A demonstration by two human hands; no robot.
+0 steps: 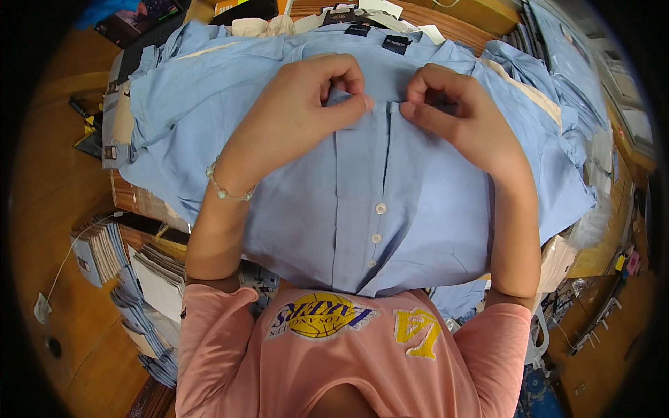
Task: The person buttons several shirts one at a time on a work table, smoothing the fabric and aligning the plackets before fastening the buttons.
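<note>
A light blue button-up shirt [293,202] lies spread before me, its placket running down the middle toward my body. Several white buttons show on it, among them a lower button [376,238]. My left hand [306,101], with a beaded bracelet at the wrist, pinches one edge of the shirt front between thumb and index finger. Opposite it, my right hand [463,111] pinches the other edge. A narrow gap parts the two edges just below my fingertips. Whether a button sits under either fingertip is hidden.
More light blue shirts [209,76] lie beneath and beyond, with dark collar labels [396,44] at the far side. Folded garments in stacks [157,279] stand at lower left. Clear plastic wrapping [598,188] hangs at the right. A dark box [139,21] is at far left.
</note>
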